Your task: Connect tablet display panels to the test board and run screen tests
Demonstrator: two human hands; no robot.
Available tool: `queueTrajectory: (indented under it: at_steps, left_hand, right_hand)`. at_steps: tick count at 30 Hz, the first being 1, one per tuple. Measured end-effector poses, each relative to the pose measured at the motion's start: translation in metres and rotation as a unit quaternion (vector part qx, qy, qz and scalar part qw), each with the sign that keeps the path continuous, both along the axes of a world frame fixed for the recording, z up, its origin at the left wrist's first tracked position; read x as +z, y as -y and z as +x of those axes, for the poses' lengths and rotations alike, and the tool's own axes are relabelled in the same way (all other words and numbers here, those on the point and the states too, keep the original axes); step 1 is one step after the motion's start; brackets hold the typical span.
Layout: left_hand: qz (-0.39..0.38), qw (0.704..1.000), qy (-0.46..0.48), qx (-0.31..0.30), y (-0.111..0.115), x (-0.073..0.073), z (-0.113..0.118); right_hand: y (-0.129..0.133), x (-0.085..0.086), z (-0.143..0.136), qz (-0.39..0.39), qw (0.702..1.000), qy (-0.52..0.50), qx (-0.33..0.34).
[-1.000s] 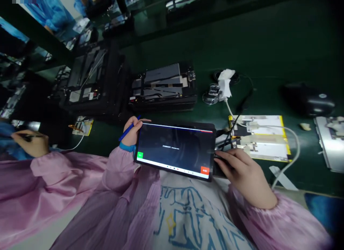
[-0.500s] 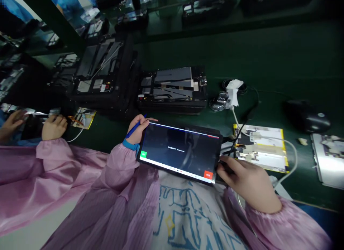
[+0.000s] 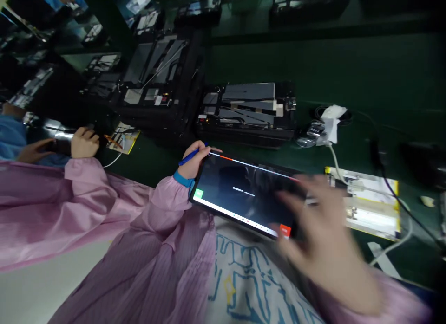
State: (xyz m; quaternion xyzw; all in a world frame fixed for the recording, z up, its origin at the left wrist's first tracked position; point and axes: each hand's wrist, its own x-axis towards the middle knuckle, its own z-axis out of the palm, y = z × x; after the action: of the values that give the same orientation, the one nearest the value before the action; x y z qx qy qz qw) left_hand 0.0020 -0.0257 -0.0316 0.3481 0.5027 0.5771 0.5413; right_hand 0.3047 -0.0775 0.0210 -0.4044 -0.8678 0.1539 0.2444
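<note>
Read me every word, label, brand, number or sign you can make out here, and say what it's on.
None reads for sure.
Tablet: a small white line mid-screen, too small and blurred.
Green button: marking too small.
Red button: marking too small.
Shirt: large blue outlined print, partly covered; no word clear.
White tag on the left device stack: too small to read.

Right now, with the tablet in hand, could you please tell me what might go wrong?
The left hand grips the tablet near one end, so it could tip if nothing else supports the other end. The right hand, blurred over the tablet, might press the red button by accident; whether it touches is unclear. The blue pen, also in the left hand, could slip.
</note>
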Motion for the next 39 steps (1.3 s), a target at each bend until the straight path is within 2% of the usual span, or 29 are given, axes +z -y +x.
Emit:
queueTrajectory:
  at_steps: [2,3,5,8,11,14,17,20,24,28,31,39]
  left_hand:
    - [-0.005,1.000,0.002,0.004,0.001,0.001,0.001]
    - [-0.007,1.000,0.003,0.004,0.002,0.001,0.002]
    - [-0.007,1.000,0.006,0.000,0.003,0.001,0.003]
    - [-0.002,1.000,0.011,-0.006,0.005,0.001,0.003]
    - [-0.003,1.000,0.010,-0.005,0.006,0.001,0.003]
    - [0.004,1.000,0.005,-0.013,0.006,0.001,0.002]
    - [0.013,1.000,0.009,-0.020,0.005,0.001,0.001]
    - [0.013,1.000,0.016,-0.016,0.003,0.001,0.001]
    - [0.027,0.999,0.008,-0.016,0.001,0.000,0.002]
    - [0.029,1.000,-0.005,-0.009,0.001,0.002,0.003]
    - [0.018,1.000,-0.005,-0.005,0.000,0.003,0.004]
    - [0.018,1.000,-0.001,-0.003,0.000,0.002,0.002]
  right_hand:
    - [0.014,-0.006,-0.051,0.019,0.989,0.042,0.137]
    - [0.018,-0.009,-0.074,0.015,0.982,0.049,0.182]
    - [0.023,-0.014,-0.106,-0.003,0.978,0.062,0.202]
    - [0.020,-0.016,-0.120,-0.010,0.979,0.065,0.193]
    - [0.017,-0.011,-0.101,0.010,0.984,0.048,0.171]
    - [0.018,-0.012,-0.067,0.028,0.994,0.058,0.092]
    - [0.021,-0.023,-0.035,0.070,0.994,0.085,0.015]
    - [0.027,-0.036,-0.016,0.115,0.987,0.109,-0.012]
    - [0.035,-0.045,-0.011,0.122,0.988,0.092,-0.020]
    - [0.040,-0.048,-0.015,0.104,0.994,0.032,-0.025]
    - [0.042,-0.049,-0.018,0.093,0.995,0.029,-0.016]
    - [0.030,-0.045,-0.008,0.077,0.997,0.005,-0.013]
